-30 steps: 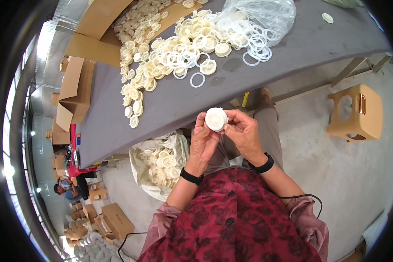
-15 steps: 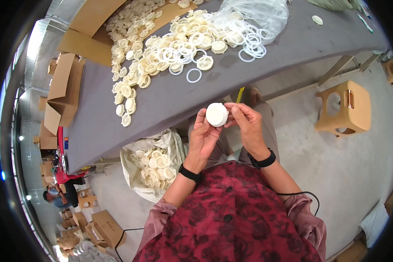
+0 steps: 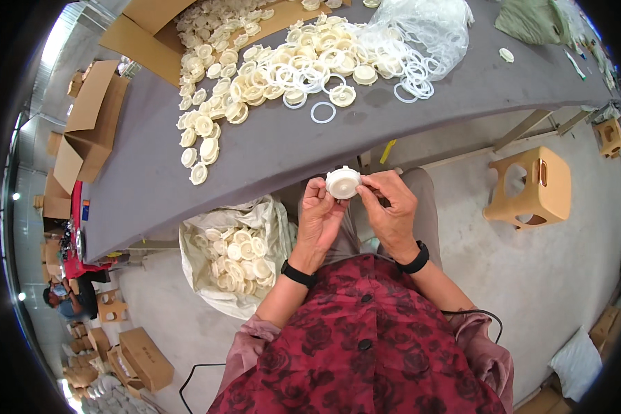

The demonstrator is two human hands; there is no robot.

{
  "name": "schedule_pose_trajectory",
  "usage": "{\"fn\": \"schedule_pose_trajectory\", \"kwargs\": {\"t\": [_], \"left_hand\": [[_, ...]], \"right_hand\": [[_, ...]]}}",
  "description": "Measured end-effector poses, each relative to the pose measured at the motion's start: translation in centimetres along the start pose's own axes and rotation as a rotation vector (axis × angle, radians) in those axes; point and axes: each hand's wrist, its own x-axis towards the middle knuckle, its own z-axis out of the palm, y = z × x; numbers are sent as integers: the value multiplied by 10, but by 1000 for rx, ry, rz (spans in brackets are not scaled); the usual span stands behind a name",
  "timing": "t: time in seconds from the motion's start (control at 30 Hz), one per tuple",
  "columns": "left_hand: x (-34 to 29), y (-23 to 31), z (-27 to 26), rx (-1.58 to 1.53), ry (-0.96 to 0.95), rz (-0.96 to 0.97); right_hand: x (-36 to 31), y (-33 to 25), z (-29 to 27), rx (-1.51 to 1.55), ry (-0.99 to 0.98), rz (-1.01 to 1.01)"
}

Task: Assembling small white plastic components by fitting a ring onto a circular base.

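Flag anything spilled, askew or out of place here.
Nothing looks damaged. Both hands hold one white cap. The caps on the grey table lie in a loose sprawl, with one ring and one cap stray from the pile.

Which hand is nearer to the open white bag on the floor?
Left. The left hand is just right of the bag, almost beside it. The right hand is farther right, beyond the cap both hands hold.

Cap (image 3: 343,182): smooth cream plastic, slight sheen. Table (image 3: 269,155) beyond it: matt grey cloth cover. On the table: clear glossy plastic bag (image 3: 428,24), thin plastic rings (image 3: 322,112), matt brown cardboard boxes (image 3: 90,124).
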Motion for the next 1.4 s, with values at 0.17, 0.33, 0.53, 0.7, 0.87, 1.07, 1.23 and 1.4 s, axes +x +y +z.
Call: {"fn": "schedule_pose_trajectory", "kwargs": {"t": [0.17,0.33,0.53,0.7,0.87,1.07,1.23,1.4], "left_hand": [[2,1,-6,18,-33,-37],[4,3,-13,38,-34,-31],[6,6,-15,90,-17,5],[7,8,-21,83,30,-27],[6,2,-17,-29,88,-84],[5,-1,-18,20,28,-84],[9,18,-10,205,-44,-51],[8,35,-6,419,-81,-70]], "right_hand": [[7,20,-10,498,-207,493],[15,20,-12,589,-310,475],[18,29,-7,643,-310,494],[15,32,-1,589,-298,538],[20,39,0,667,-290,579],[16,52,-3,780,-289,551],[13,53,-7,633,-352,532],[12,55,-9,564,-432,539]]}}
